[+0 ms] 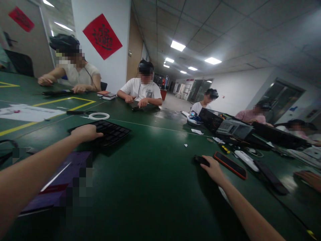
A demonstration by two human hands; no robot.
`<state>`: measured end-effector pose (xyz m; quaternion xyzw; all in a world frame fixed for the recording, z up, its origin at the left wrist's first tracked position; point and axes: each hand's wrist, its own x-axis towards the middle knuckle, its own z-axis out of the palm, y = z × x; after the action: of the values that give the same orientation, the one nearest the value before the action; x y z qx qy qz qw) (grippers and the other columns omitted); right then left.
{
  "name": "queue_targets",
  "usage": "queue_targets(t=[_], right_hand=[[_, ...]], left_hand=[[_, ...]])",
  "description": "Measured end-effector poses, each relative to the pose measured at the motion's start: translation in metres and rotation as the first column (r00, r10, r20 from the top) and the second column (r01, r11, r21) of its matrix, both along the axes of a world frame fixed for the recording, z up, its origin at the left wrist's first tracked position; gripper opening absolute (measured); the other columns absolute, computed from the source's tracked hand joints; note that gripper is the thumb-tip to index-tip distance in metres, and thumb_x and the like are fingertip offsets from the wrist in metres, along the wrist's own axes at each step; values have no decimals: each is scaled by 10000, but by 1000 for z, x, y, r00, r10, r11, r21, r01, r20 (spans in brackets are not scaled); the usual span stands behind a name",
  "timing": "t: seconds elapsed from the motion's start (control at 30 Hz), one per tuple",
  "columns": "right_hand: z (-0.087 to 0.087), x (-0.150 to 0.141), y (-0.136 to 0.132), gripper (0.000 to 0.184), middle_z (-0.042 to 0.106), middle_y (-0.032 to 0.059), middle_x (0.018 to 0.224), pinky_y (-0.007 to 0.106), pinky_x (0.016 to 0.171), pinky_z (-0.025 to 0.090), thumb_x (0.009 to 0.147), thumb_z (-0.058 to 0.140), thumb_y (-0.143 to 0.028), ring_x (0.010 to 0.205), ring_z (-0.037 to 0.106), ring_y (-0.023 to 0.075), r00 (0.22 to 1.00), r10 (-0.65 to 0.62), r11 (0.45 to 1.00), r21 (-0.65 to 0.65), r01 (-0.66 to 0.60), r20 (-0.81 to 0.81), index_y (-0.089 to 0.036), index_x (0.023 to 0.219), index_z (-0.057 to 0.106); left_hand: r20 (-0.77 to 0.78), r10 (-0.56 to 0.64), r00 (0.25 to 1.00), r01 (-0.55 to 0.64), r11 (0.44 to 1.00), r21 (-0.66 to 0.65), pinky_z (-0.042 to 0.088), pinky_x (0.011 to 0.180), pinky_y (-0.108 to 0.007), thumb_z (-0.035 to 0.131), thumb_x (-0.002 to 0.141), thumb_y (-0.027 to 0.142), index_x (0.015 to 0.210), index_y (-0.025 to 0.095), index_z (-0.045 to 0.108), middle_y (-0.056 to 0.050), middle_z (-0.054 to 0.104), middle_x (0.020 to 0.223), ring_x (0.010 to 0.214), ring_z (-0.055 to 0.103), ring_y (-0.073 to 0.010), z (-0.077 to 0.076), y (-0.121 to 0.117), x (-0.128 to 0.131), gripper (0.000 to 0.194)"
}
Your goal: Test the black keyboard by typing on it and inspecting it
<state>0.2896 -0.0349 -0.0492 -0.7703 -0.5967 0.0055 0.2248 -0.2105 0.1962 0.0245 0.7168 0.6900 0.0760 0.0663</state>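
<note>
At the left, my left hand is closed on the near left edge of a flat black compartment tray, divided into several cells. The tray appears slightly tilted, low over the green table. My right hand is at the right, fingers closed round a small black object whose kind I cannot make out. Just right of that hand lies a phone in an orange-edged case. A purple glossy packet or screen lies below my left forearm.
A white tape ring and paper sheets lie beyond my left hand. An opened computer case, a yellow-handled tool and a long dark bar crowd the right. Several people sit around; another person's hand is far right.
</note>
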Motion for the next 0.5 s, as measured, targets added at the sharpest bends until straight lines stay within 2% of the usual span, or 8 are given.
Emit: queue_targets(t=[0.1, 0.13, 0.17, 0.23, 0.3, 0.4, 0.43, 0.5], right_hand=[[15, -41, 2, 453, 499, 119, 1154, 387, 976, 302, 701, 491, -248, 1083, 442, 221, 981, 81, 997, 0, -82, -175, -96, 1128, 485], [19, -56, 3, 449, 499, 111, 1148, 378, 971, 308, 701, 496, -247, 1073, 449, 209, 962, 122, 992, 7, -125, -245, -104, 1126, 485], [24, -73, 3, 453, 499, 101, 1145, 373, 966, 316, 694, 511, -244, 1063, 457, 201, 936, 167, 986, 28, -167, -308, -117, 1129, 483], [30, -103, 2, 443, 499, 74, 1138, 361, 965, 320, 688, 527, -223, 1056, 463, 185, 870, 264, 965, 102, -244, -416, -156, 1124, 484], [32, -126, -2, 428, 500, 50, 1133, 342, 960, 331, 692, 533, -201, 1055, 467, 172, 781, 393, 920, 207, -333, -486, -197, 1117, 486], [29, -144, -10, 304, 527, 26, 1091, 326, 926, 377, 707, 542, -209, 1029, 491, 172, 622, 540, 841, 333, -426, -567, -236, 1010, 547], [27, -146, -12, 275, 537, 24, 1079, 332, 922, 385, 708, 548, -216, 1025, 497, 177, 593, 562, 826, 348, -444, -576, -241, 982, 558], [21, -144, -15, 276, 552, 28, 1068, 367, 931, 381, 712, 553, -230, 1030, 496, 196, 592, 578, 814, 348, -465, -562, -246, 988, 557]], left_hand=[[69, -93, 993, 90, 995, 51, 393, 628, -272, 485, 697, 481, 606, 129, 531, -67, 574, 641, 734, 554, -230, 4, -31, 43, 366], [142, -177, 974, 160, 980, 119, 388, 611, -249, 449, 724, 471, 652, 134, 554, -55, 582, 649, 719, 559, -214, 6, -45, 61, 361], [236, -256, 937, 235, 965, 115, 389, 592, -243, 456, 724, 458, 690, 138, 571, -58, 598, 687, 705, 566, -206, 7, -61, 80, 343], [443, -375, 814, 313, 926, 209, 404, 605, -241, 488, 719, 419, 798, 140, 575, -73, 615, 797, 734, 571, -194, 6, -96, 116, 303], [553, -474, 685, 408, 879, 247, 417, 632, -258, 508, 713, 419, 849, 130, 562, -90, 608, 850, 762, 564, -199, 0, -130, 145, 324], [591, -553, 588, 474, 827, 302, 423, 659, -288, 516, 713, 431, 876, 116, 538, -96, 581, 856, 776, 544, -203, -17, -168, 168, 356], [605, -563, 563, 482, 818, 313, 425, 664, -294, 514, 716, 432, 890, 114, 528, -93, 574, 850, 775, 539, -200, -24, -175, 171, 363], [640, -568, 518, 494, 809, 318, 430, 670, -300, 508, 726, 428, 931, 111, 504, -84, 563, 843, 770, 532, -190, -36, -183, 171, 377]])
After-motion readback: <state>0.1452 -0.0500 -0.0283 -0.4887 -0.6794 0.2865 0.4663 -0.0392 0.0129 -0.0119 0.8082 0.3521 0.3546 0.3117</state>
